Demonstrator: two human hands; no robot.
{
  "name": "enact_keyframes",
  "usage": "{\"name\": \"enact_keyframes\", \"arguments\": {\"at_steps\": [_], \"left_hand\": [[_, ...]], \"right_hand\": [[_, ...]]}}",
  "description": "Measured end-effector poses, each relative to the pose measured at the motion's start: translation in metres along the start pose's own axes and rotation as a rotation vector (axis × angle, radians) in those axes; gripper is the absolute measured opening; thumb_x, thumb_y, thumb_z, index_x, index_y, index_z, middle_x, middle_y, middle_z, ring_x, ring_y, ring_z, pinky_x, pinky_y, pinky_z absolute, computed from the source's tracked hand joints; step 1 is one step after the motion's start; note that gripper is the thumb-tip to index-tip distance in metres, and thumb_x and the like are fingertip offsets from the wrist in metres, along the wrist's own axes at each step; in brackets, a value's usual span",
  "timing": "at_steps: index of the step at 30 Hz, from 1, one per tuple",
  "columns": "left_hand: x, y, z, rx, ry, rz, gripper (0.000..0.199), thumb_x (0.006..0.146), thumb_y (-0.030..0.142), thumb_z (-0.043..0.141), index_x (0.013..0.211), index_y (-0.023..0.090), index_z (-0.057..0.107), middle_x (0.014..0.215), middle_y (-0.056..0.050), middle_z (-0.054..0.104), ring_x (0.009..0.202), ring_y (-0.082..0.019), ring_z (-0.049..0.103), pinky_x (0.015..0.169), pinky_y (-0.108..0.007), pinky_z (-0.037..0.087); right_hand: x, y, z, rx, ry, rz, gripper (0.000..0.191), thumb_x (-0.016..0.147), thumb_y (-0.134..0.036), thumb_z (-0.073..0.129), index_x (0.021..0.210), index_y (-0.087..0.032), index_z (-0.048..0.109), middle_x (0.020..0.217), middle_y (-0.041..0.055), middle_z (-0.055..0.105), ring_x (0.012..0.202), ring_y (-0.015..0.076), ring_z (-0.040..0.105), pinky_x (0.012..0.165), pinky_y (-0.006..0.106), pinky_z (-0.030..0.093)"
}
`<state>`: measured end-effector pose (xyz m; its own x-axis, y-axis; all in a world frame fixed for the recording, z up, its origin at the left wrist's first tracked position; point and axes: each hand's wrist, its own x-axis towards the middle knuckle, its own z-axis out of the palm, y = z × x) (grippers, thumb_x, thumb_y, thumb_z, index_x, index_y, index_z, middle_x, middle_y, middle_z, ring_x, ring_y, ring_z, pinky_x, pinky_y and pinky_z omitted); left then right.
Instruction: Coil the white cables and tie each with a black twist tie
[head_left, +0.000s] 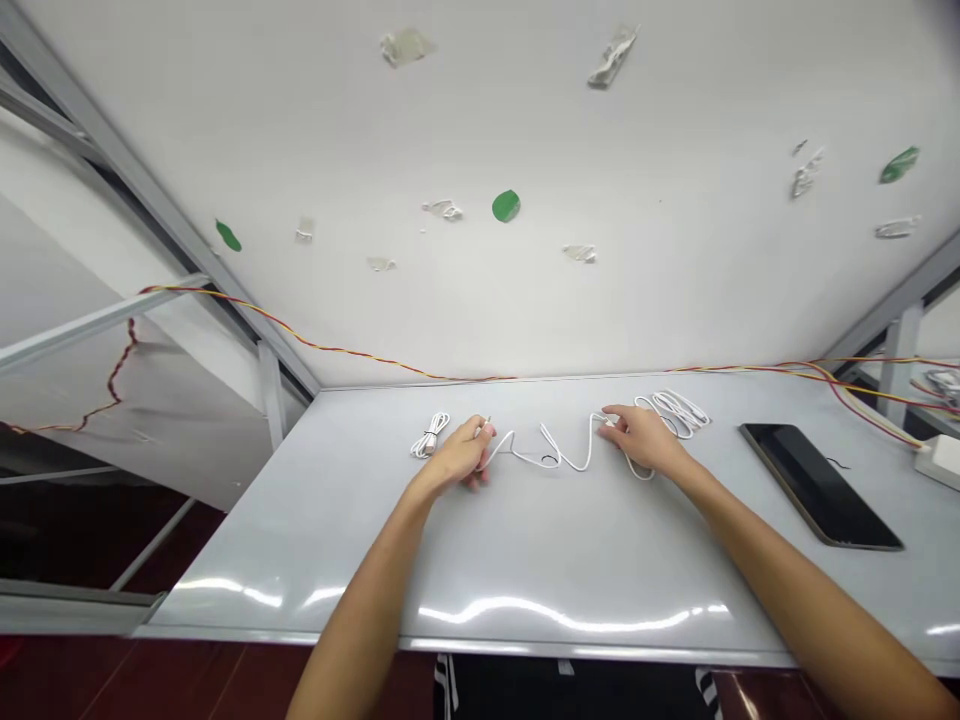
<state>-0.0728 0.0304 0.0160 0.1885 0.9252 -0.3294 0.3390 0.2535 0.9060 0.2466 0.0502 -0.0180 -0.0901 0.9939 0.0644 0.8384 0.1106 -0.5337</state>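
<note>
1. The left hand [455, 458]: we see its fingers curled closed around one end of a white cable [551, 455], with a small metal plug [487, 426] showing just past the fingertips (the plug is too small for us to tell its type).
2. The right hand [641, 440]: we see the thumb and fingers pinched closed on the same cable, with a loop of it running on beneath the palm.
3. The cable lies in loose waves on a pale grey table [525, 560], stretched between the two hands and resting on the tabletop.
4. Beyond the hands we note a small tied coil of white cord [430, 436], just beside the left hand, and a larger loose coil of white cord [677, 408], just beyond the right hand. We cannot tell whether this larger coil joins the held cable.
5. Well to the right, a dark tablet [817, 485] lies flat on the table, and a white power strip [937, 462] sits at the far right.
6. Along the table's back edge runs a twisted red-and-yellow wire [322, 347]. Above it, scraps of tape [612, 58] and green stickers [506, 206] cling to a white panel [675, 300].
</note>
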Motion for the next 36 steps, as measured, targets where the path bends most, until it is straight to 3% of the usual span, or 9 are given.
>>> {"name": "enact_keyframes", "arguments": {"at_steps": [5,9,11,15,19,22,26,31,36], "left_hand": [[-0.007,0.011,0.008,-0.381,-0.174,-0.007,0.052,0.08,0.071,0.056,0.101,0.024,0.052,0.063,0.007,0.035,0.043,-0.008,0.036,0.04,-0.018,0.025],[-0.013,0.017,0.016,-0.416,-0.292,0.18,0.072,0.073,0.077,0.058,0.122,0.025,0.052,0.066,0.007,0.031,0.05,-0.008,0.026,0.045,-0.021,0.023],[-0.012,0.016,0.022,-0.258,-0.204,0.293,0.066,0.071,0.067,0.07,0.119,0.024,0.056,0.064,0.008,0.028,0.052,-0.008,0.024,0.049,-0.022,0.027],[-0.005,0.01,0.031,0.043,0.106,0.434,0.045,0.084,0.059,0.061,0.066,0.018,0.053,0.061,0.005,0.028,0.056,-0.01,0.028,0.056,-0.026,0.034],[-0.006,0.011,0.028,0.175,0.325,0.602,0.047,0.091,0.054,0.053,0.06,0.018,0.052,0.084,-0.005,0.051,0.076,-0.015,0.05,0.065,-0.028,0.043],[-0.01,0.014,0.024,0.209,0.246,0.657,0.037,0.093,0.048,0.051,0.077,0.019,0.066,0.109,-0.01,0.061,0.095,-0.021,0.059,0.074,-0.03,0.048],[-0.015,0.015,0.021,0.262,0.079,0.573,0.038,0.094,0.049,0.047,0.087,0.02,0.069,0.089,-0.007,0.066,0.077,-0.019,0.059,0.064,-0.028,0.045],[-0.015,0.014,0.02,0.18,-0.127,0.455,0.05,0.09,0.064,0.042,0.077,0.019,0.058,0.067,0.0,0.052,0.059,-0.013,0.041,0.055,-0.026,0.033],[-0.01,0.013,0.028,-0.217,-0.163,0.517,0.073,0.067,0.067,0.072,0.12,0.021,0.05,0.063,0.009,0.034,0.053,-0.008,0.025,0.052,-0.022,0.026]], "right_hand": [[-0.002,-0.007,0.003,-0.081,-0.079,0.007,0.022,0.088,-0.031,0.056,0.102,-0.019,0.068,0.068,0.003,0.07,0.071,0.0216,0.066,0.058,0.027,0.037],[-0.003,-0.011,0.005,-0.109,-0.072,0.022,0.021,0.089,-0.03,0.053,0.102,-0.019,0.066,0.07,0.0037,0.07,0.072,0.0215,0.066,0.058,0.027,0.036],[-0.004,-0.012,0.005,-0.101,-0.061,0.023,0.022,0.089,-0.03,0.053,0.102,-0.019,0.066,0.07,0.0039,0.07,0.072,0.0213,0.066,0.059,0.027,0.036],[-0.004,-0.014,0.0,-0.002,-0.039,0.018,0.022,0.087,-0.034,0.055,0.094,-0.018,0.068,0.063,0.0029,0.067,0.064,0.0201,0.063,0.058,0.028,0.037],[-0.005,-0.021,-0.014,0.315,0.021,0.124,0.032,0.083,-0.049,0.06,0.087,-0.018,0.067,0.052,-0.0002,0.06,0.05,0.0168,0.055,0.051,0.028,0.038],[-0.007,-0.026,-0.024,0.696,0.069,0.189,0.041,0.074,-0.057,0.07,0.087,-0.018,0.066,0.051,-0.0025,0.057,0.042,0.0118,0.046,0.044,0.026,0.034],[-0.008,-0.028,-0.029,1.045,0.16,0.182,0.043,0.065,-0.053,0.082,0.083,-0.017,0.066,0.052,-0.0039,0.053,0.042,0.0086,0.042,0.041,0.023,0.033],[-0.007,-0.028,-0.03,1.105,0.263,0.2,0.042,0.064,-0.049,0.084,0.085,-0.016,0.067,0.051,-0.0043,0.052,0.044,0.0081,0.041,0.04,0.022,0.031],[-0.012,-0.038,-0.027,1.097,0.2,0.197,0.042,0.067,-0.05,0.082,0.085,-0.017,0.065,0.05,-0.005,0.052,0.042,0.0075,0.039,0.04,0.022,0.029]]}}
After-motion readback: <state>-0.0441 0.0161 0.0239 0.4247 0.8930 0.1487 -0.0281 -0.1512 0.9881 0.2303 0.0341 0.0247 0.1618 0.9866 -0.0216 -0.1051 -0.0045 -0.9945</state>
